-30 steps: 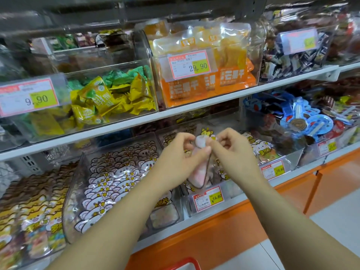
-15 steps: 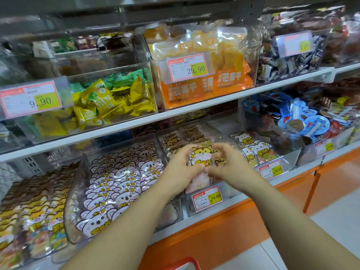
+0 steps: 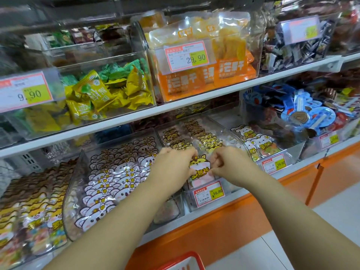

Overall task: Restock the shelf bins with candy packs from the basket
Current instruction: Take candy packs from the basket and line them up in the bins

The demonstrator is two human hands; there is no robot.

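Note:
A small candy pack (image 3: pixel 200 170) with a yellow cartoon cat on top and a pink lower half stands upright at the front of a clear shelf bin (image 3: pixel 236 137) on the lower shelf. My left hand (image 3: pixel 172 166) pinches its left edge. My right hand (image 3: pixel 226 162) pinches its right edge. More cat packs (image 3: pixel 194 137) lie in rows behind it in the same bin. The red rim of the basket (image 3: pixel 179 261) shows at the bottom edge, below my arms.
Left of that bin is a clear bin of white bear packs (image 3: pixel 116 176), right a bin of white dog packs (image 3: pixel 259 143). A price tag (image 3: pixel 207 192) hangs on the bin front. The upper shelf (image 3: pixel 175 108) carries bins of yellow-green candies and orange bags.
Both hands have carried the cat pack forward and down from in front of the shelf into the front of the middle bin. The pack has turned so its printed face shows.

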